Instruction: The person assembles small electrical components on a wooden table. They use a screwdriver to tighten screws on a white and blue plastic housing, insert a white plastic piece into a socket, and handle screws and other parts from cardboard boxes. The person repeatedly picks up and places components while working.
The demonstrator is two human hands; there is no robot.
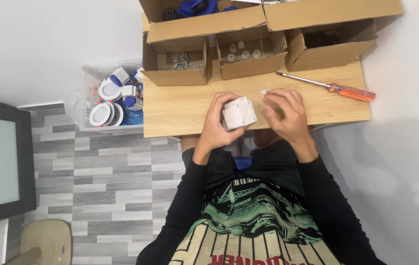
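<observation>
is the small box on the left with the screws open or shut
Open: the small cardboard box has its flap folded back, and loose screws show inside.

four cardboard boxes (248,46), one screwdriver (329,87), one clear plastic bin (85,98)

A single head-worn camera is looking almost straight down from above the person, taking in their torso and both forearms at the bottom of the frame. It is sitting fairly high, so the small wooden table (180,110) is lying across the upper middle, with open cardboard boxes (248,59) lining its far edge. The view is also catching grey plank flooring (101,181) to the left and white wall around.
</observation>
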